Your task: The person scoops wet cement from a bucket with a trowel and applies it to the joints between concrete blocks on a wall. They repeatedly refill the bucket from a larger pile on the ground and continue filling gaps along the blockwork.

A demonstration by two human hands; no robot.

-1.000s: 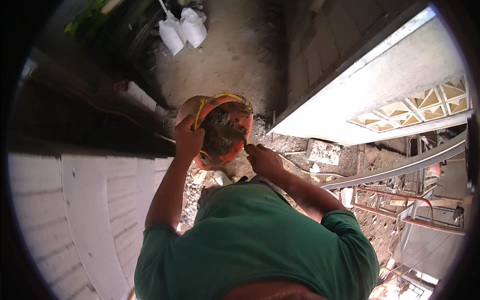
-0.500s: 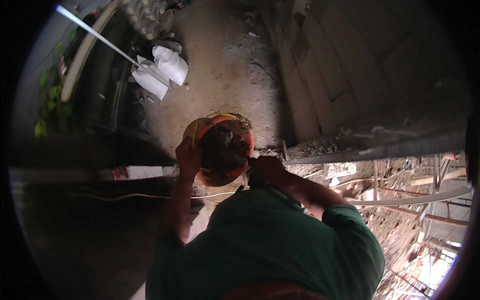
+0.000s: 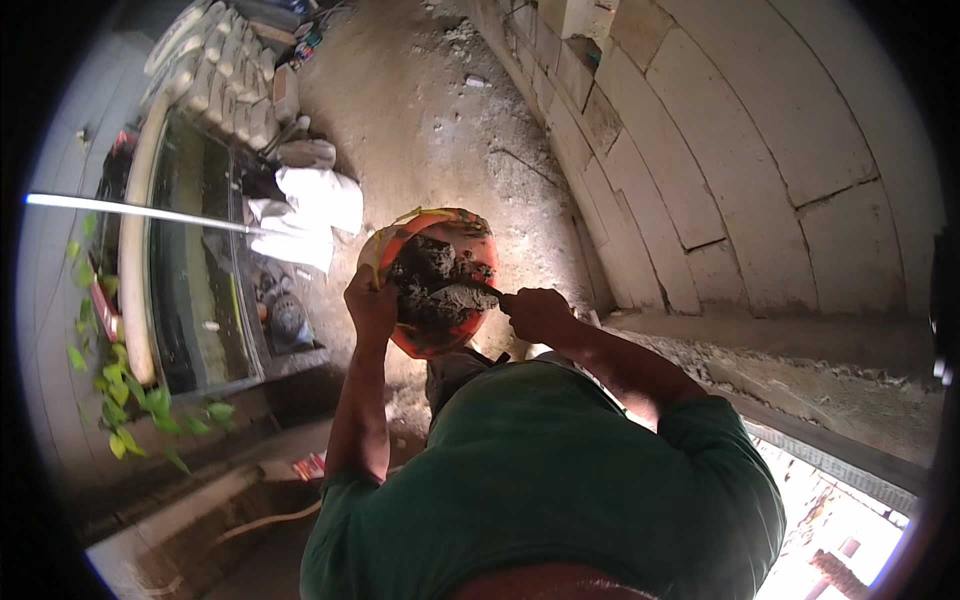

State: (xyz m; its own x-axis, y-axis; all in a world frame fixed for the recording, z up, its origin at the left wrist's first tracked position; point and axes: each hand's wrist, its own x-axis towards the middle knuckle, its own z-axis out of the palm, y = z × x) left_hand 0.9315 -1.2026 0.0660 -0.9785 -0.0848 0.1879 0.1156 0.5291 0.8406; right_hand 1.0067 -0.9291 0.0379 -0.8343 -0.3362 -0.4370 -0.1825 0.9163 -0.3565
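Note:
My left hand (image 3: 372, 302) is closed on the left rim of a round orange-red bucket (image 3: 484, 250), which is tilted in front of my body. Wet grey mortar (image 3: 428, 258) lies inside, and dark smears mark the inner wall. In my right hand (image 3: 538, 316), just outside the right rim, is the handle of a trowel (image 3: 486, 289). Its blade reaches over into the bucket and carries a lump of mortar, which hides most of the metal.
A wall of large pale blocks (image 3: 720, 200) rises on the right above a rough ledge (image 3: 800, 375). White sacks (image 3: 325, 200), a glass-sided tank or pane (image 3: 190, 270), a long pale pole (image 3: 140, 207) and a leafy plant (image 3: 135, 390) stand left. Stacked pale bags or blocks (image 3: 225, 75) lie farther back.
My view has turned and brightened, showing more of the block wall. The trowel's mortar-covered blade now shows plainly inside the bucket. Both hands keep their holds.

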